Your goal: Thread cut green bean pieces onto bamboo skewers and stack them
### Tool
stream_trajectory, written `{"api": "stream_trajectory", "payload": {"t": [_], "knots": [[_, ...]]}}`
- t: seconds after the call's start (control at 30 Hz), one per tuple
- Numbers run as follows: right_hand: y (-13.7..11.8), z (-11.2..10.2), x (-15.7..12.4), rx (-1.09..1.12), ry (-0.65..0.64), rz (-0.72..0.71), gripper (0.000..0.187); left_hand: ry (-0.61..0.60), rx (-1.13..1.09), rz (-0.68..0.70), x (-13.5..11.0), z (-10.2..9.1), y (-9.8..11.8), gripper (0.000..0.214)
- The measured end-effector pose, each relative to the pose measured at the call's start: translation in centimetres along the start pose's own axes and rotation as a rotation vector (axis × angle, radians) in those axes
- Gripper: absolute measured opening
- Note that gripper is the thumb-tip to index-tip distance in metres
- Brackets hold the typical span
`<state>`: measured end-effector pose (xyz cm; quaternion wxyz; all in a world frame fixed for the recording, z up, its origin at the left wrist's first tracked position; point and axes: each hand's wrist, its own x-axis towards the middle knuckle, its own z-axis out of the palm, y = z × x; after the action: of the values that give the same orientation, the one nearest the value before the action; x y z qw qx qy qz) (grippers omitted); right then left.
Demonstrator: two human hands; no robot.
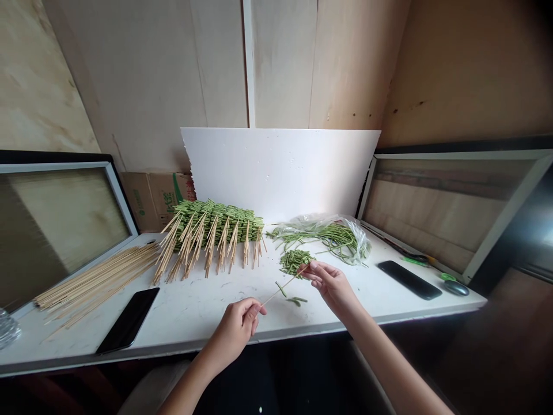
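Note:
My left hand [237, 327] pinches the near end of a thin bamboo skewer [283, 286] above the white table's front edge. My right hand [330, 284] is closed at the skewer's far tip, fingers pressed on a short green bean piece there. Just beyond lies a small heap of cut green bean pieces [294, 260], and a few loose pieces [296, 299] lie under the skewer. Rows of finished bean skewers [211, 230] are stacked at the back left.
A bundle of bare skewers [93, 282] lies at the left beside a black phone [128, 320]. Long green beans in a clear plastic bag [332, 233] sit at the back right. Another dark phone [409, 279], scissors [417, 259] and a mouse [455, 287] lie at the right. A white board [280, 167] leans behind.

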<state>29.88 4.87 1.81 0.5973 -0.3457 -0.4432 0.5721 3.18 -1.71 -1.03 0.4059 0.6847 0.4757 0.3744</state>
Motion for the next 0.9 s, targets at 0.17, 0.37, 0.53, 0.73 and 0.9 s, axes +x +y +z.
{"api": "stream_trajectory", "payload": {"t": [0.17,0.37,0.53,0.73,0.9], "knots": [[-0.1,-0.2,-0.1,-0.045,-0.035,-0.03,0.03,0.023,0.043,0.02,0.1,-0.1,0.0,0.046],[-0.1,-0.2,-0.3,-0.117,-0.054,-0.045,0.027,0.042,0.074,0.041,0.0,0.0,-0.5,0.044],[-0.3,0.0,-0.3,-0.099,-0.047,-0.054,0.029,0.078,0.108,0.069,0.2,-0.2,-0.7,0.04],[-0.2,0.3,-0.2,-0.023,0.027,-0.032,0.031,0.256,0.255,0.159,0.4,-0.5,-0.6,0.032],[0.6,0.7,-0.5,-0.002,0.017,-0.043,0.026,0.272,0.379,0.261,0.4,-0.5,-1.2,0.034]]}}
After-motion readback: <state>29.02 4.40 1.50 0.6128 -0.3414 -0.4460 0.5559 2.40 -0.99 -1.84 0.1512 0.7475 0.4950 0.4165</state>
